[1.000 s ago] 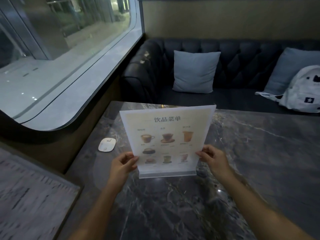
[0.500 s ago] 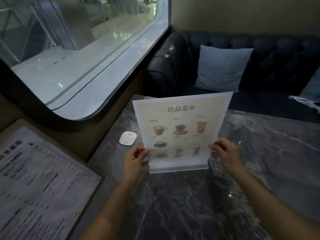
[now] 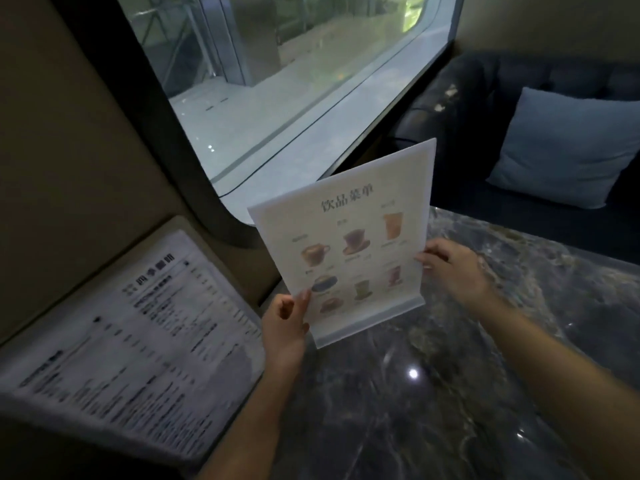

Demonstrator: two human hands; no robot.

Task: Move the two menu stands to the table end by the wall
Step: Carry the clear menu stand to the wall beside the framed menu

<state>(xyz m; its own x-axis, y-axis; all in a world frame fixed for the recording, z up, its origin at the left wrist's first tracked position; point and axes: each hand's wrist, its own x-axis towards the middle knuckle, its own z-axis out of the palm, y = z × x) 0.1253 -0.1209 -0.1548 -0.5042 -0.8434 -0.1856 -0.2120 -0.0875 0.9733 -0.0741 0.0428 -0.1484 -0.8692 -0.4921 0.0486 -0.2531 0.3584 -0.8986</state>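
A clear acrylic menu stand (image 3: pixel 349 237) with a drinks menu of cups and printed headings is upright, slightly tilted, over the left part of the dark marble table (image 3: pixel 450 393). My left hand (image 3: pixel 285 327) grips its lower left edge. My right hand (image 3: pixel 453 268) grips its right edge. I cannot tell whether its base touches the table. A second menu (image 3: pixel 138 341), a large sheet of black text, lies slanted at the lower left beside the wall; I cannot tell if it is in a stand.
A large curved window (image 3: pixel 294 81) runs along the wall at the left. A dark tufted sofa (image 3: pixel 485 98) with a light blue cushion (image 3: pixel 568 147) stands beyond the table's far edge.
The drinks menu stand has moved left toward the wall in both hands, and my view has turned left. The white backpack and the small white object on the table are out of view now.
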